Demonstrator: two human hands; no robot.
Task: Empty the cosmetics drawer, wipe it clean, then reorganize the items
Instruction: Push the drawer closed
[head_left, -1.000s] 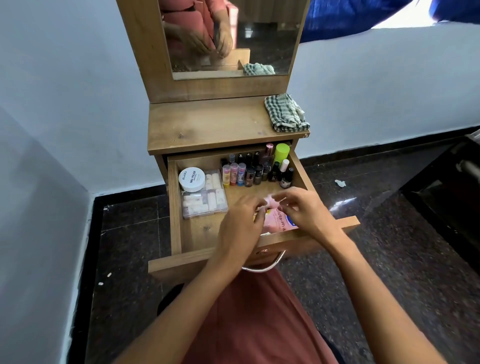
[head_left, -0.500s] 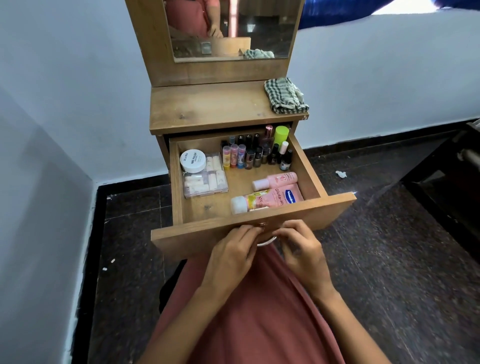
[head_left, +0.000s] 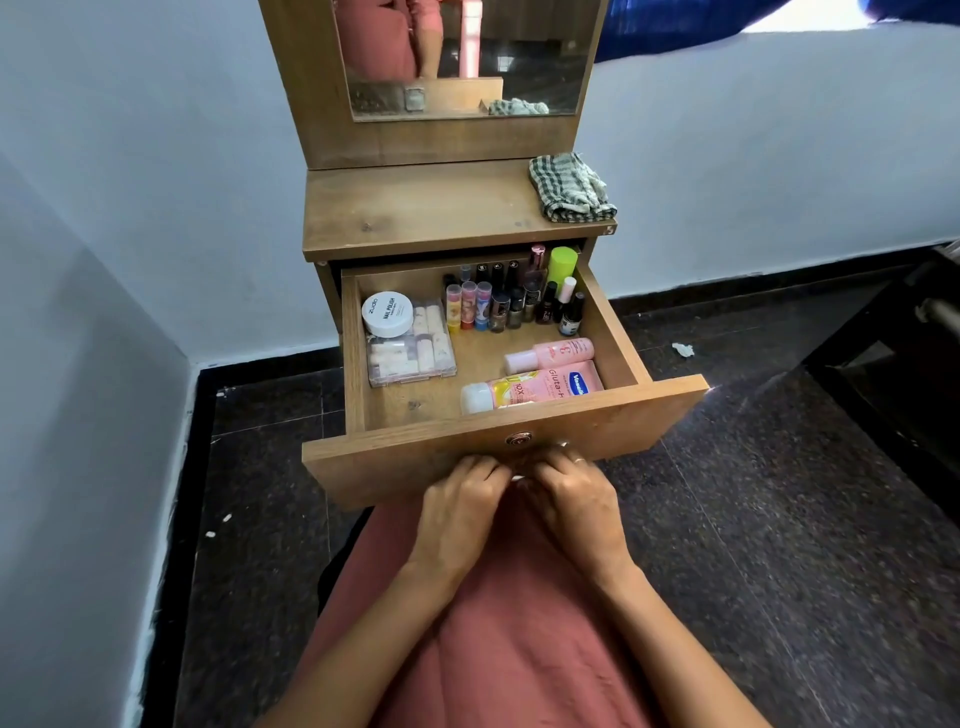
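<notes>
The wooden drawer (head_left: 395, 467) stands pulled out and holds cosmetics. At its left a white nail-polish-remover jar (head_left: 387, 313) sits on a clear box of small tubes (head_left: 410, 353). Lip balms (head_left: 468, 304), several nail polish bottles (head_left: 519, 301) and a green-capped bottle (head_left: 562, 265) line the back. A small pink bottle (head_left: 556, 353) and a pink Vaseline lotion tube (head_left: 535, 389) lie at the front right. My left hand (head_left: 457, 514) and my right hand (head_left: 576, 504) meet at the drawer's front panel, fingers curled around its handle, which is mostly hidden.
A checked cloth (head_left: 569, 187) lies crumpled on the right of the dresser top (head_left: 415, 208), below the mirror (head_left: 462, 52). Pale walls close in at the left and behind. Dark stone floor surrounds the dresser, with dark furniture (head_left: 893, 364) at the right.
Both hands left the pink lotion tube inside the drawer and moved down to the handle on its front panel. The tube and small pink bottle now lie uncovered.
</notes>
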